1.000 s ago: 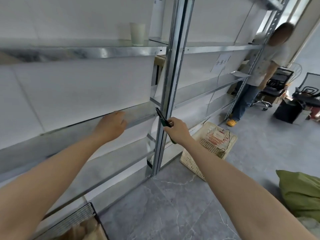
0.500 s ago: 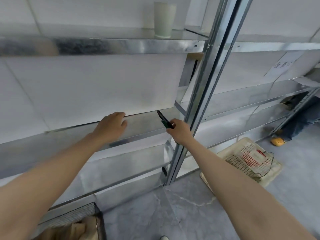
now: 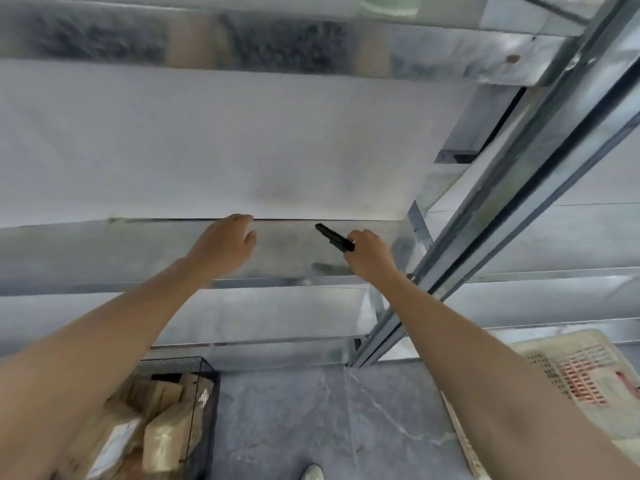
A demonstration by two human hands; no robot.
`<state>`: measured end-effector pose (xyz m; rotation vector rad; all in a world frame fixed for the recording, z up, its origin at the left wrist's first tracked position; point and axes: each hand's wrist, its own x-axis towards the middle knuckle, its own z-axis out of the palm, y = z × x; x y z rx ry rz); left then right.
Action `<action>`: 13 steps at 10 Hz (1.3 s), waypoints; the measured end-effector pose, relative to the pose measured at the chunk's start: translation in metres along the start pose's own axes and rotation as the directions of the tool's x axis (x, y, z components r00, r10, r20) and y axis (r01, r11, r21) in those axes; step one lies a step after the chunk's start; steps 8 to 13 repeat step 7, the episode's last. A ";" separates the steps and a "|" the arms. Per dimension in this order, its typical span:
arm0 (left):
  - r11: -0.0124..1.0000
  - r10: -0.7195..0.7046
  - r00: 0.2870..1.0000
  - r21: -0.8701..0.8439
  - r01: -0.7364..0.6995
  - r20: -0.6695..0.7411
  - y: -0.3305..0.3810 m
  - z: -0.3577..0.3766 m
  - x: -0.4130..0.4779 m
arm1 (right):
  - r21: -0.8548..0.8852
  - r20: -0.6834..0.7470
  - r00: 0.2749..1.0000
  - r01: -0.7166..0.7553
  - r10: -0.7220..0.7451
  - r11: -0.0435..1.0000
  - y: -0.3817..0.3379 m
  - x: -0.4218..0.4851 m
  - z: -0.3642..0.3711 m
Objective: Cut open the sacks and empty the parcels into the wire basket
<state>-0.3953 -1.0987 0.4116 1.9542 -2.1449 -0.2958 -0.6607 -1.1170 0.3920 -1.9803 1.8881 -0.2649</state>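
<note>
Galvanised steel shelving (image 3: 104,254) is standing against a white wall over grey marbled floor. Left hand (image 3: 225,240) is reaching over the middle shelf, fingers loosely bent, holding nothing. Right hand (image 3: 369,252) is gripping a dark utility knife (image 3: 334,238). Brown parcels (image 3: 162,434) are lying in the black wire basket (image 3: 209,403) at lower left, their white labels too blurred to read.

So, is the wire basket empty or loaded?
Loaded: brown parcels are piled inside the wire basket, close to its rim.
</note>
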 end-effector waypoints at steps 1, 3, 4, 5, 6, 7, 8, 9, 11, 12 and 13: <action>0.998 -0.063 0.997 0.022 0.062 0.036 -0.004 0.005 0.001 | -0.057 0.029 0.999 0.015 -0.013 0.998 -0.003 0.016 0.007; 0.987 -0.156 0.985 0.037 0.154 0.075 -0.017 0.011 -0.005 | -0.121 0.080 0.997 0.013 -0.003 0.993 -0.003 0.033 0.023; 0.984 -0.173 0.982 0.040 0.171 0.075 -0.026 0.011 -0.010 | -0.162 0.080 0.997 0.017 -0.004 0.987 -0.003 0.036 0.029; 0.981 -0.191 0.977 0.029 0.189 0.089 -0.032 0.008 -0.013 | -0.150 0.092 0.996 -0.005 0.019 0.989 -0.004 0.037 0.028; 0.984 -0.179 0.982 0.021 0.178 0.064 -0.039 0.002 -0.017 | -0.071 0.055 0.998 -0.034 0.038 0.997 -0.007 0.037 0.026; 0.983 -0.185 0.982 -0.017 0.185 0.037 -0.045 -0.007 -0.022 | 0.015 0.000 0.999 -0.037 0.037 0.999 -0.016 0.032 0.021; 0.983 -0.185 0.982 -0.017 0.185 0.037 -0.045 -0.007 -0.022 | 0.015 0.000 0.999 -0.037 0.037 0.999 -0.016 0.032 0.021; 0.983 -0.185 0.982 -0.017 0.185 0.037 -0.045 -0.007 -0.022 | 0.015 0.000 0.999 -0.037 0.037 0.999 -0.016 0.032 0.021; 0.983 -0.185 0.982 -0.017 0.185 0.037 -0.045 -0.007 -0.022 | 0.015 0.000 0.999 -0.037 0.037 0.999 -0.016 0.032 0.021; 0.983 -0.185 0.982 -0.017 0.185 0.037 -0.045 -0.007 -0.022 | 0.015 0.000 0.999 -0.037 0.037 0.999 -0.016 0.032 0.021; 0.983 -0.185 0.982 -0.017 0.185 0.037 -0.045 -0.007 -0.022 | 0.015 0.000 0.999 -0.037 0.037 0.999 -0.016 0.032 0.021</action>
